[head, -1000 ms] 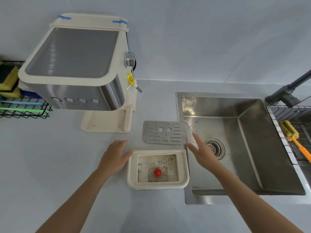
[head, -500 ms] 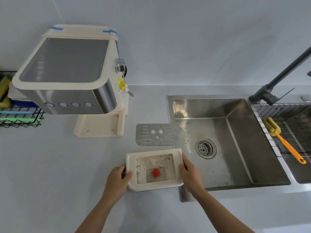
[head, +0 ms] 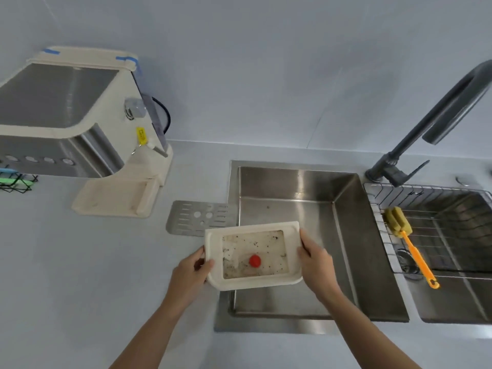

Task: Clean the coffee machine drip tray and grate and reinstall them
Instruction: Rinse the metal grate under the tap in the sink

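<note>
The pale surface point(head: 80, 262) carries the cream and steel coffee machine point(head: 80, 123) at the far left, its base platform bare where the tray seats. A black wire rack point(head: 16, 179) shows just beside the machine at the left edge, its contents too cut off to name. The perforated metal grate point(head: 197, 217) lies flat on the surface between the machine and the steel sink point(head: 346, 235), its right end reaching the sink's left rim and its near edge partly covered by the tray I hold. To the right, a dark faucet point(head: 426, 123) rises between the sink and a second basin, where a wire drainer rack point(head: 378, 209) holds a yellow sponge brush with an orange handle point(head: 410, 243). I hold the cream drip tray point(head: 253, 227) raised over the sink's left rim, partly above the surface and partly above the basin, roughly level with a slight tilt. My left hand point(head: 191, 278) has its grip closed on the tray's left edge, thumb on the rim; my right hand point(head: 316, 265) has its grip closed on the right edge. The tray's recessed floor is stained and speckled with dark coffee grounds, and a red round float point(head: 255, 261) sits near its centre.
</note>
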A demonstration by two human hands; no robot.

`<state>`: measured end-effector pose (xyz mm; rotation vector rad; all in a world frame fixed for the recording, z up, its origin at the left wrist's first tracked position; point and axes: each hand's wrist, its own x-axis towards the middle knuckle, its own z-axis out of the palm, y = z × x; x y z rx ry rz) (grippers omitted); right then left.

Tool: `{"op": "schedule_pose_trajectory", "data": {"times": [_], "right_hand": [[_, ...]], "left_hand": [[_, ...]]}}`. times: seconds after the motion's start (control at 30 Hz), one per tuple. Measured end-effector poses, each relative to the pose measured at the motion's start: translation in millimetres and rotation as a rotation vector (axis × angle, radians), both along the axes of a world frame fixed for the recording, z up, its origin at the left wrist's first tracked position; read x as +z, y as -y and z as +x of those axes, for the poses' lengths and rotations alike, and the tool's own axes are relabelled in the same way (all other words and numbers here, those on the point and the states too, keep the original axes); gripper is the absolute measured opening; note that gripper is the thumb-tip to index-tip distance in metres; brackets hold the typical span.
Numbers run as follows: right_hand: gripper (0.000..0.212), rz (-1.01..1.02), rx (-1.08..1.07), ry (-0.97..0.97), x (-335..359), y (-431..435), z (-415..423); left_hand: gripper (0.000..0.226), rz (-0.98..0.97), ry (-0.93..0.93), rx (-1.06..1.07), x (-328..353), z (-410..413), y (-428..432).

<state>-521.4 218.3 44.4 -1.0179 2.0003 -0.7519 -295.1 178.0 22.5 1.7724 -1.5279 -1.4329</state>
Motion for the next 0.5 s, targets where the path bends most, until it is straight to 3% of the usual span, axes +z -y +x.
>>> {"op": "schedule_pose_trajectory", "data": {"times": [0.3,0.5], "right_hand": [[0.044,0.022,0.006,0.084,9.8,-22.8,-92.1],[0.038,0.058,-0.051,0.321,-6.7,-27.7,-100.2]], "left_hand": [[0.038,0.0,-0.003,0.051,16.4,-91.3,-17.9],[0.04,0.002,0.078,-0.004,35.8,-101.1,-5.2]]}}
